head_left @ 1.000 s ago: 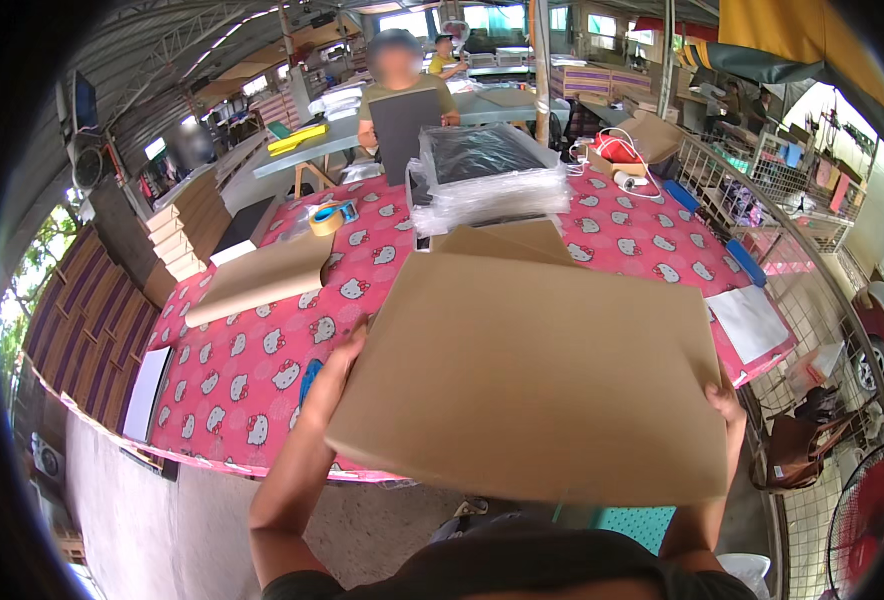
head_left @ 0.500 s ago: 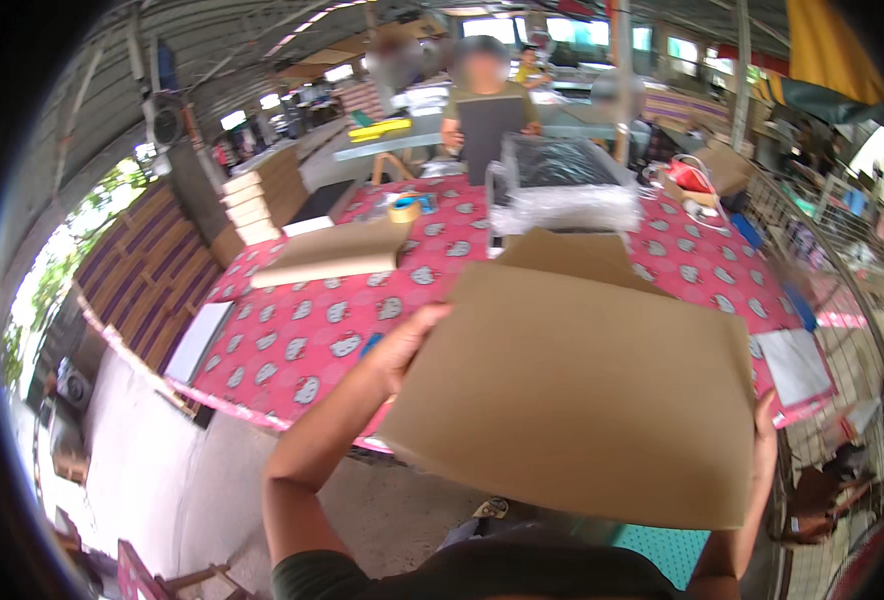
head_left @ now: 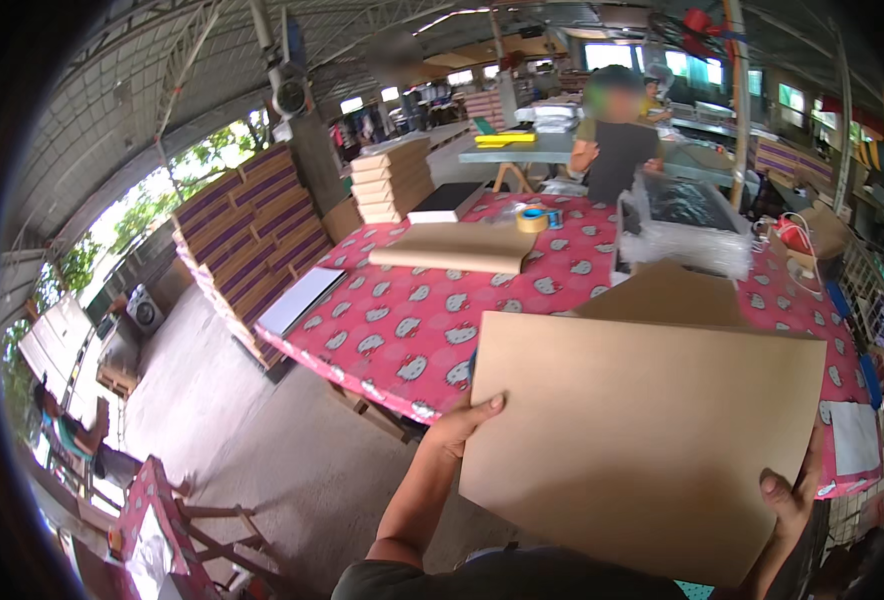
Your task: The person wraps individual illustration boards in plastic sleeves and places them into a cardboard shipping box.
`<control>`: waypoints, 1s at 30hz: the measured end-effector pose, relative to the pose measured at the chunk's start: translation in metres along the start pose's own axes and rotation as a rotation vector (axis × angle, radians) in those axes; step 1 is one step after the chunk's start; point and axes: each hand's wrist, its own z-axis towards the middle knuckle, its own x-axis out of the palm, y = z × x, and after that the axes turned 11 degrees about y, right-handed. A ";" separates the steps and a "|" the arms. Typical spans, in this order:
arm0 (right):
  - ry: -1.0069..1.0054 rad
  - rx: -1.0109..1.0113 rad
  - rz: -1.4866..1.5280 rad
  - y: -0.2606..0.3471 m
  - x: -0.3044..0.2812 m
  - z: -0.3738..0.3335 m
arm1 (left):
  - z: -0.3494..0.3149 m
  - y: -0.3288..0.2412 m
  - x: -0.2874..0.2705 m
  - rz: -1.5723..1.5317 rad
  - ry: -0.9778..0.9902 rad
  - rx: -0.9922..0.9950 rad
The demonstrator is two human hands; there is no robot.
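Between my two hands I hold a large sheet of brown kraft paper [head_left: 642, 430], tilted up in front of me over the near edge of the table. My left hand [head_left: 467, 420] grips its left edge, thumb on the face and fingers behind it. On the lower right edge my right hand [head_left: 787, 500] has its thumb on the face, the fingers mostly hidden behind. Just beyond, another brown sheet [head_left: 662, 290] lies on the table, partly covered by the one I hold.
The table wears a pink patterned cloth [head_left: 402, 335]. On it are folded brown paper [head_left: 457, 247], a tape roll [head_left: 532, 220], a white panel [head_left: 302, 300] and plastic-wrapped frames [head_left: 687, 225]. Across it stands a person holding a dark panel [head_left: 620, 160]. Stacked cartons [head_left: 257, 235] rise at left.
The view has swung left, so the table appears further right. The held sheet is now tilted more upright, and both thumbs show on its face.
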 end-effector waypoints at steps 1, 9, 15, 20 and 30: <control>0.039 -0.048 0.001 0.004 0.017 0.003 | -0.019 -0.002 -0.020 -0.036 0.004 0.046; 0.665 -0.300 0.317 -0.046 0.188 0.022 | -0.250 0.005 -0.133 0.012 -0.452 0.457; 0.901 -0.200 0.499 -0.048 0.380 -0.002 | -0.419 0.009 -0.140 0.163 -0.762 0.650; 1.238 -0.063 0.569 -0.056 0.501 -0.026 | -0.510 0.032 -0.139 0.044 -1.129 0.698; 1.459 -0.086 0.611 -0.084 0.723 0.001 | -0.533 0.007 -0.250 -0.034 -1.404 0.855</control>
